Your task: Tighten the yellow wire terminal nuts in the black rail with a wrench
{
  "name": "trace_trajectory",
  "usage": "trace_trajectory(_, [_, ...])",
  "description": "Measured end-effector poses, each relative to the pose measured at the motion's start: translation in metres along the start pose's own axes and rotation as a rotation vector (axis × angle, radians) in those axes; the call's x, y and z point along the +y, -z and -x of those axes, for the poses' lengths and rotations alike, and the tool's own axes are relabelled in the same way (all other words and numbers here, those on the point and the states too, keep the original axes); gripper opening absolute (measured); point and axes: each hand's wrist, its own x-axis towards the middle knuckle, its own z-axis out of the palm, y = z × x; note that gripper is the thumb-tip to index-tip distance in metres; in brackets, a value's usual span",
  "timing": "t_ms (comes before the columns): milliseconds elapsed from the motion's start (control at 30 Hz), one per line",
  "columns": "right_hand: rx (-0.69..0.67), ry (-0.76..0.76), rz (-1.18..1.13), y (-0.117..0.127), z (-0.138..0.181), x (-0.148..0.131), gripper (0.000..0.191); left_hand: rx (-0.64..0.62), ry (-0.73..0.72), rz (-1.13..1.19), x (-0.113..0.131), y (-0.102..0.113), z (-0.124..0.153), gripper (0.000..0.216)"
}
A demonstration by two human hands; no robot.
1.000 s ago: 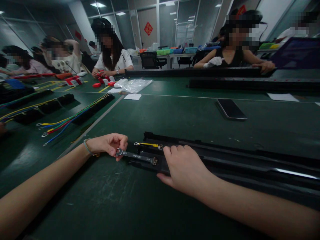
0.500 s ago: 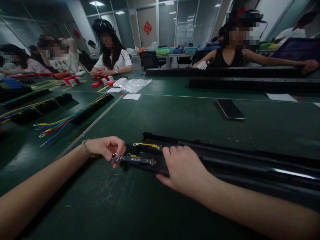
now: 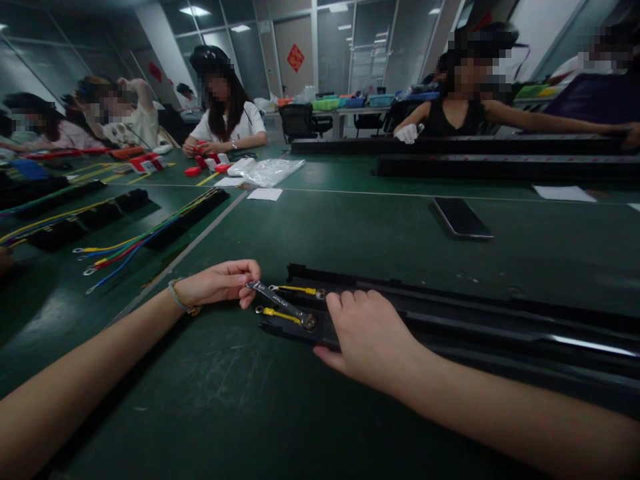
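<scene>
My left hand (image 3: 227,283) pinches the near end of a silver wrench (image 3: 280,305). The wrench's other end sits around a bolt or nut (image 3: 309,323) on a long black channel-shaped housing (image 3: 450,327). Two short yellow wires with ring ends stick out at the housing's left end: the upper yellow wire (image 3: 296,290) is fixed at a second bolt (image 3: 321,293), and the lower yellow wire (image 3: 281,315) runs to the bolt under the wrench. My right hand (image 3: 370,333) is wrapped over the housing just right of the bolts, its thumb at the near side.
A phone (image 3: 461,218) lies beyond the housing. Bundled coloured wires (image 3: 135,250) with ring ends lie at the left. Across the table are a plastic bag (image 3: 270,172), red and white parts (image 3: 213,160), more black housings (image 3: 500,167) and several people at work.
My left hand has swung the wrench's free end up and away from me, pivoting about the lower bolt; the lower yellow wire now shows more. My right hand has stayed on the housing.
</scene>
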Motion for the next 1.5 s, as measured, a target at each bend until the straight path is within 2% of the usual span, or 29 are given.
trace_trajectory(133, [-0.005, 0.001, -0.003, 0.0004, 0.0007, 0.0004, 0.047, -0.018, -0.002, -0.008, 0.0021, -0.0028, -0.0001, 0.013])
trace_trajectory(267, [-0.003, 0.001, 0.004, 0.0001, 0.0013, 0.0009, 0.046, -0.081, -0.005, -0.034, 0.0055, -0.0053, 0.0018, 0.024])
trace_trajectory(500, [0.018, -0.003, 0.005, -0.0011, 0.0004, 0.0006, 0.046, -0.330, 0.107, -0.013, 0.0046, -0.0025, 0.0068, 0.025])
trace_trajectory(633, [0.015, 0.000, 0.005, -0.0013, 0.0012, -0.0001, 0.047, -0.388, 0.174, 0.001, 0.0036, -0.0034, 0.0080, 0.023])
trace_trajectory(867, [0.015, -0.003, 0.007, -0.0020, 0.0013, 0.0006, 0.047, -0.339, 0.129, -0.022, 0.0045, -0.0079, 0.0055, 0.027])
trace_trajectory(1100, [0.013, -0.004, 0.007, -0.0013, 0.0013, 0.0004, 0.046, -0.086, -0.003, -0.051, 0.0038, -0.0091, 0.0012, 0.028])
trace_trajectory(1167, [0.007, -0.004, 0.007, -0.0006, 0.0009, 0.0002, 0.046, -0.048, -0.023, -0.041, 0.0030, -0.0078, 0.0000, 0.029])
trace_trajectory(1367, [-0.006, -0.003, 0.006, 0.0006, 0.0006, 0.0002, 0.046, -0.039, -0.018, -0.012, 0.0023, -0.0062, -0.0017, 0.034])
trace_trajectory(1500, [0.013, -0.002, 0.007, 0.0000, 0.0013, 0.0000, 0.045, -0.051, -0.007, -0.035, 0.0049, -0.0076, -0.0006, 0.028])
